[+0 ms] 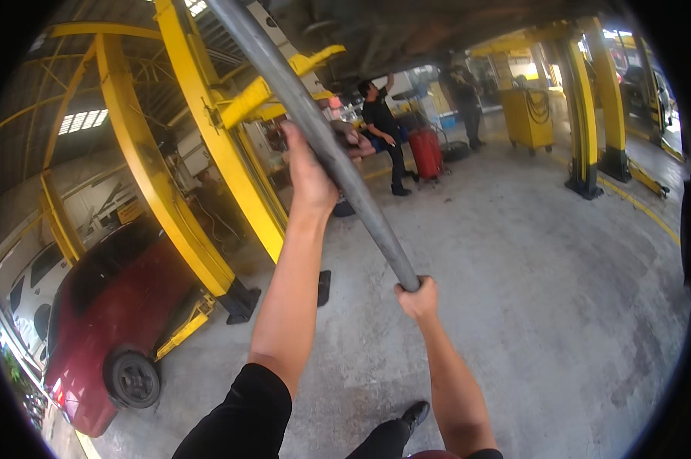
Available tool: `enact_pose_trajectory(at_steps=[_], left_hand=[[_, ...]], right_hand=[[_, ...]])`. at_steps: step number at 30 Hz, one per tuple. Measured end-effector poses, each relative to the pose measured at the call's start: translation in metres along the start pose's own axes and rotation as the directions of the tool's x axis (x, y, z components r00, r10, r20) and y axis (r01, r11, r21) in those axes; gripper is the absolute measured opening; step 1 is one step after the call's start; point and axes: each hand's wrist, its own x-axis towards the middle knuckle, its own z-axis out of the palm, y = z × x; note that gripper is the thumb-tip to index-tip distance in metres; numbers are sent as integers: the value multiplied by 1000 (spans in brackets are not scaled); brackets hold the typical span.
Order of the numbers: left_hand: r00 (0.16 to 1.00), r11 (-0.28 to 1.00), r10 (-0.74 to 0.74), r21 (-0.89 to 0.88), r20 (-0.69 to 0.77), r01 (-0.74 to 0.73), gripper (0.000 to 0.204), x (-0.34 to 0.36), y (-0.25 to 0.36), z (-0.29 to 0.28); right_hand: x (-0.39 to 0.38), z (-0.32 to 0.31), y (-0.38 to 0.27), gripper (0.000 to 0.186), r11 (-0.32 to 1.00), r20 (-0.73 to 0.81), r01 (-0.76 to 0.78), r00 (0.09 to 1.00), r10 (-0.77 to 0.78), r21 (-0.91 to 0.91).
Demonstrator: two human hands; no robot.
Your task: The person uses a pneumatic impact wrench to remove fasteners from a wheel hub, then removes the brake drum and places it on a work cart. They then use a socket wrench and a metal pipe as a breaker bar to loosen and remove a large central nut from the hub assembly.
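Note:
A long grey metal pipe (353, 183) slants from the top edge of the view down to the middle, crossing in front of me. My left hand (309, 180) is raised and closed around its middle stretch, thumb up along the left side; the pipe hides part of the fingers. At the pipe's lower end, my right hand (418, 297) is wrapped round the tip. The dark underside of a raised vehicle (468, 34) hangs overhead. The pipe's upper end runs out of view, so what it touches there cannot be seen.
Yellow lift posts (158, 168) stand left, with a yellow lift arm (284, 84) under the vehicle. A red car (123, 283) is parked lower left. Two people work further back, near a red tool cart (424, 151) and a yellow cabinet (527, 118). More lift posts (579, 115) stand right.

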Motion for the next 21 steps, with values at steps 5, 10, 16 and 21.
enact_pose_trajectory(at_steps=[5, 10, 16, 21], left_hand=[[996, 996, -87, 23, -7, 87, 60, 9, 16, 9], [993, 994, -109, 12, -49, 110, 59, 12, 41, 25], [992, 990, -127, -58, 17, 128, 56, -16, 60, 34], [988, 977, -156, -146, 20, 157, 49, -31, 94, 45]], right_hand=[[-19, -15, -12, 29, 997, -42, 46, 998, -43, 66], [-55, -44, -36, 28, 998, -20, 19, 1000, -17, 58], [-112, -74, -36, 26, 994, -9, -88, 996, 87, -67], [-163, -95, -28, 21, 983, -54, -185, 981, 185, 4]])
